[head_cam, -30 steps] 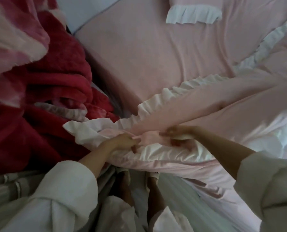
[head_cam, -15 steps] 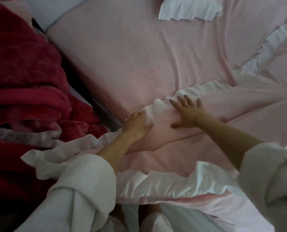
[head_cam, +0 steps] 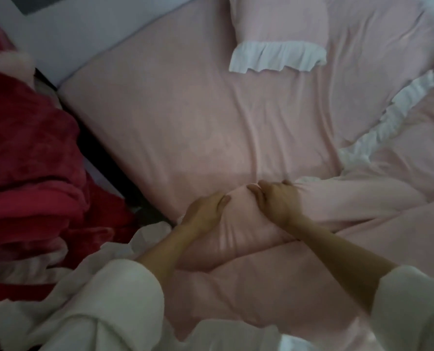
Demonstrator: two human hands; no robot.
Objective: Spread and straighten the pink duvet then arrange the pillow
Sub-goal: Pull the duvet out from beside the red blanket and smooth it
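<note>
The pink duvet [head_cam: 362, 249] with a white ruffled edge lies bunched over the near and right part of the bed. My left hand [head_cam: 203, 211] and my right hand [head_cam: 276, 198] clutch a rolled fold of it side by side, fingers curled into the fabric. A pink pillow [head_cam: 279, 21] with a white frill rests at the head of the bed, far from both hands. The pink sheet [head_cam: 185, 122] shows bare between pillow and duvet.
A red fleece blanket [head_cam: 28, 173] is piled at the left, beside the bed, with a dark gap [head_cam: 114, 178] between it and the mattress. A pale wall [head_cam: 84, 26] runs along the far left. White ruffle [head_cam: 400, 105] trails up the right side.
Both hands have gone from lying flat by the ruffled edge to gripping a bunched fold of the duvet. The view has tilted up, showing more of the pillow.
</note>
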